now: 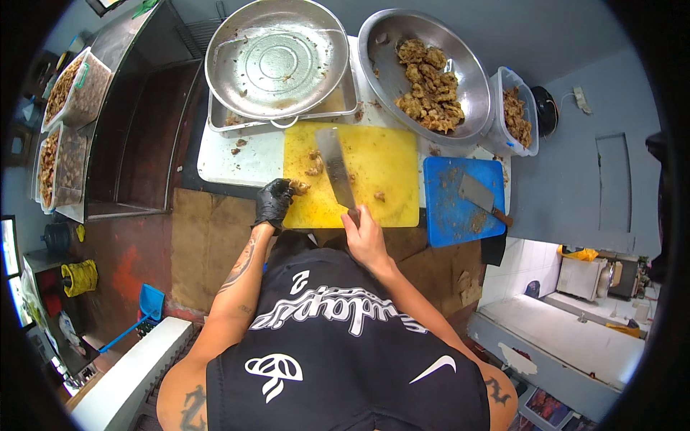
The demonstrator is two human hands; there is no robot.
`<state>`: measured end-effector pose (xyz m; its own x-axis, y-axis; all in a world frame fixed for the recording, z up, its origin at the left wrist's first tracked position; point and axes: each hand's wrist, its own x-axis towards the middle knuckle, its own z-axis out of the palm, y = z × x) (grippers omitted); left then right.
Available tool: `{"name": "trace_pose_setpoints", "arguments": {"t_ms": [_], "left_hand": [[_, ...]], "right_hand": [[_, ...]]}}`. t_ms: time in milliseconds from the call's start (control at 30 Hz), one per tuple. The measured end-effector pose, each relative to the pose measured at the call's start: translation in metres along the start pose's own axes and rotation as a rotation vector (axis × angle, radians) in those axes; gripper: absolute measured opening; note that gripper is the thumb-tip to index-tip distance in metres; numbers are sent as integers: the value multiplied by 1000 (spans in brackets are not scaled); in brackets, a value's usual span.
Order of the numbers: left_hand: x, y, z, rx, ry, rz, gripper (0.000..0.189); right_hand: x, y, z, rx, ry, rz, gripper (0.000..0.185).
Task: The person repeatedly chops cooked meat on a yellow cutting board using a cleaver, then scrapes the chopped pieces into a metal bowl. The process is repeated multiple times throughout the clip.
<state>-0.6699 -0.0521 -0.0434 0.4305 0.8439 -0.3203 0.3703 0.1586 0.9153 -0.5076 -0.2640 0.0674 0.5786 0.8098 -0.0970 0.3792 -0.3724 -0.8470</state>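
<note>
My left hand point(274, 202), in a black glove, grips a browned piece of meat point(299, 187) at the left edge of the yellow cutting board point(393, 161). Bare, my right hand point(367, 237) is closed round the handle of a cleaver point(335, 167), whose broad blade points away from me over the board. Another piece of meat point(314, 164) lies just left of the blade, and a small scrap point(379, 196) lies to its right. Crumbs and stains mark the board.
Behind the board stand a large round metal pan point(277, 62) on a rectangular tray point(215, 116) and a steel bowl point(377, 59) of browned meat. At right are a plastic tub point(517, 116) of pieces and a blue board point(447, 215) bearing a second cleaver point(476, 193). Filled tubs point(91, 89) stand far left.
</note>
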Motion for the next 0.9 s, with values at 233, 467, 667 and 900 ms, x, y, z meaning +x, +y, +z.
{"name": "trace_pose_setpoints", "arguments": {"t_ms": [233,467,667,900], "left_hand": [[-15,-2,16,-28,-12,-2,10],[-29,-6,34,-314,-111,-319,12],[-28,-5,41,-221,-184,-269,12],[-49,-32,-1,601,371,514,43]], "right_hand": [[-2,11,20,-173,-267,170,28],[-8,-6,1,36,63,-81,23],[2,21,17,-238,-302,168,31],[-17,77,-39,168,189,319,31]]}}
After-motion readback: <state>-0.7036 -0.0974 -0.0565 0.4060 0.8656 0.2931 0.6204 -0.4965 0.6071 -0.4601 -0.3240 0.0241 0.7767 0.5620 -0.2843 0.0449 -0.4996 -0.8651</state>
